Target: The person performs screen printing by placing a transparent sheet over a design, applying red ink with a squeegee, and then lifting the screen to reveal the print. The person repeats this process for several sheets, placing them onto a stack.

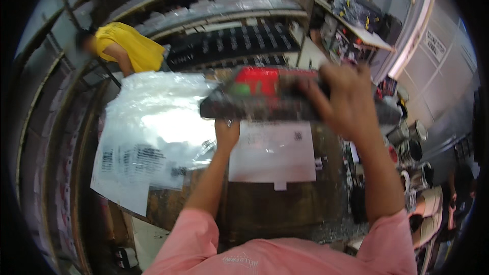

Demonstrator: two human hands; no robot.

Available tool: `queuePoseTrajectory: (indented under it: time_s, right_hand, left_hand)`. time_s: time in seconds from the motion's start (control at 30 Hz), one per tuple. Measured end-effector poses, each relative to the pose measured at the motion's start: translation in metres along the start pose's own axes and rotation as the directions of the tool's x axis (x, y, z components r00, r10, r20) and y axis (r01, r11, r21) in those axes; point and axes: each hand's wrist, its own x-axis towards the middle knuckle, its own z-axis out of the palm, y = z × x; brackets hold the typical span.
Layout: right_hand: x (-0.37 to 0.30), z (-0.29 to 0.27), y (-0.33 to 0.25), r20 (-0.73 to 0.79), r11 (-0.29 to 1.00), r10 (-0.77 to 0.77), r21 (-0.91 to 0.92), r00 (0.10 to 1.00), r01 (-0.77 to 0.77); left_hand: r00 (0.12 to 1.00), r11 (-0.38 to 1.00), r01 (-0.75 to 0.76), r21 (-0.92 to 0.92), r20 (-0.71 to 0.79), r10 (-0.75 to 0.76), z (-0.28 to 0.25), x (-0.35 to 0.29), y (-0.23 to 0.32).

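Observation:
Across the middle is a tilted screen printing frame [270,108], its dark edge toward me and red and green patches on its upper face. My right hand [346,99], slightly blurred, is closed around its right part. My left hand [227,133] reaches forward under the frame, which hides its fingers; what they touch cannot be made out. Beneath the frame a white printed sheet [275,155] lies flat on the dark, stained work table [275,209]. Beside my left hand spreads a pile of shiny clear plastic bags [168,114] with black print.
A person in a yellow shirt [125,46] bends at the far left. Behind the table stand shelves [219,7] with wrapped goods. Racks [56,147] line the left side. Cans [409,150] crowd the right, and another person [461,193] is at the right edge.

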Motion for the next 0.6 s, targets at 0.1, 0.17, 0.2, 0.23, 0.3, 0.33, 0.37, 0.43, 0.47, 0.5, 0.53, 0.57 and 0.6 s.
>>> queuePoseTrajectory:
  time_s: [0.1, 0.17, 0.2, 0.23, 0.3, 0.33, 0.37, 0.43, 0.47, 0.5, 0.53, 0.57, 0.6]
  right_hand:
    - [0.036, 0.003, 0.022, -0.074, 0.999, -0.041, -0.028, 0.996, 0.039]
    - [0.047, 0.002, 0.028, -0.051, 0.999, -0.019, -0.037, 0.999, 0.017]
    - [0.052, 0.0, 0.03, -0.072, 0.998, -0.044, -0.043, 0.996, 0.041]
    - [0.055, -0.001, 0.031, -0.016, 0.999, 0.03, 0.025, 0.999, -0.03]
    - [0.06, -0.004, 0.031, 0.008, 0.998, 0.044, 0.043, 0.999, -0.044]
    - [0.062, -0.004, 0.031, 0.008, 0.998, 0.038, 0.04, 0.999, -0.038]
    - [0.062, -0.005, 0.03, 0.005, 0.999, 0.03, 0.036, 1.0, -0.03]
    - [0.064, -0.005, 0.031, -0.001, 0.999, 0.014, 0.034, 1.0, -0.014]
    - [0.064, -0.005, 0.033, -0.002, 0.999, 0.01, 0.034, 1.0, -0.01]
    - [0.063, -0.004, 0.033, -0.005, 0.999, 0.001, 0.037, 1.0, -0.001]
    - [0.062, -0.003, 0.035, -0.004, 0.999, -0.006, 0.04, 1.0, 0.006]
    - [0.06, -0.002, 0.035, -0.007, 0.999, -0.008, 0.041, 1.0, 0.008]
    - [0.058, -0.002, 0.036, -0.012, 0.999, -0.008, 0.044, 1.0, 0.009]
  left_hand:
    - [0.933, 0.856, -0.341, 0.389, 0.253, 0.257, 0.053, 0.049, -0.061]
    - [0.961, 0.92, -0.247, 0.303, 0.196, 0.194, 0.069, 0.066, -0.086]
    - [0.972, 0.95, -0.161, 0.269, 0.209, 0.106, 0.071, 0.068, -0.092]
    - [0.966, 0.968, 0.08, 0.236, 0.22, -0.134, 0.071, 0.071, -0.095]
    - [0.898, 0.979, 0.149, 0.14, 0.395, -0.193, 0.066, 0.073, -0.096]
    - [0.917, 0.987, 0.05, 0.155, 0.385, -0.106, 0.065, 0.075, -0.094]
    - [0.93, 0.976, 0.02, 0.216, 0.355, -0.098, 0.064, 0.076, -0.094]
    - [0.944, 0.94, -0.105, 0.324, 0.33, -0.008, 0.072, 0.081, -0.094]
    - [0.938, 0.908, -0.197, 0.37, 0.34, 0.065, 0.081, 0.086, -0.096]
    - [0.923, 0.863, -0.307, 0.401, 0.346, 0.168, 0.092, 0.086, -0.098]
    - [0.898, 0.803, -0.409, 0.434, 0.348, 0.269, 0.102, 0.088, -0.101]
    - [0.848, 0.717, -0.525, 0.458, 0.347, 0.4, 0.113, 0.086, -0.102]
    - [0.799, 0.646, -0.602, 0.47, 0.367, 0.477, 0.119, 0.083, -0.103]
